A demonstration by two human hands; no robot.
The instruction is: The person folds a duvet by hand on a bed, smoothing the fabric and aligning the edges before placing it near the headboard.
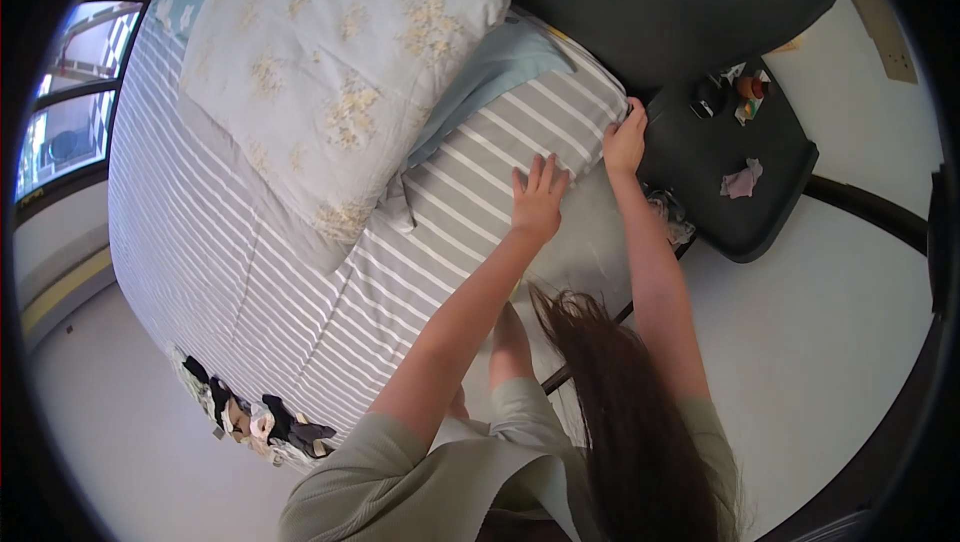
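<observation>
A grey-and-white striped fitted sheet (470,212) covers most of the mattress. The bare mattress side (590,242) shows pale below its edge, close to me. My left hand (540,207) lies on the striped sheet near that edge, palm down and fingers spread. At the far right corner of the mattress, beside the dark headboard, my right hand (625,147) grips the sheet's edge, its fingers bent over the corner and their tips partly hidden. A floral quilt (330,72) rests folded on the bed to the left, with a light blue pillow (500,77) partly beneath it.
Right of the bed, a black bedside table (765,212) holds small items and a crumpled pink cloth (742,179). A dark padded headboard (660,2) rises behind. Clothes (260,422) hang or lie at the bed's lower left edge. Windows (75,102) are at the left.
</observation>
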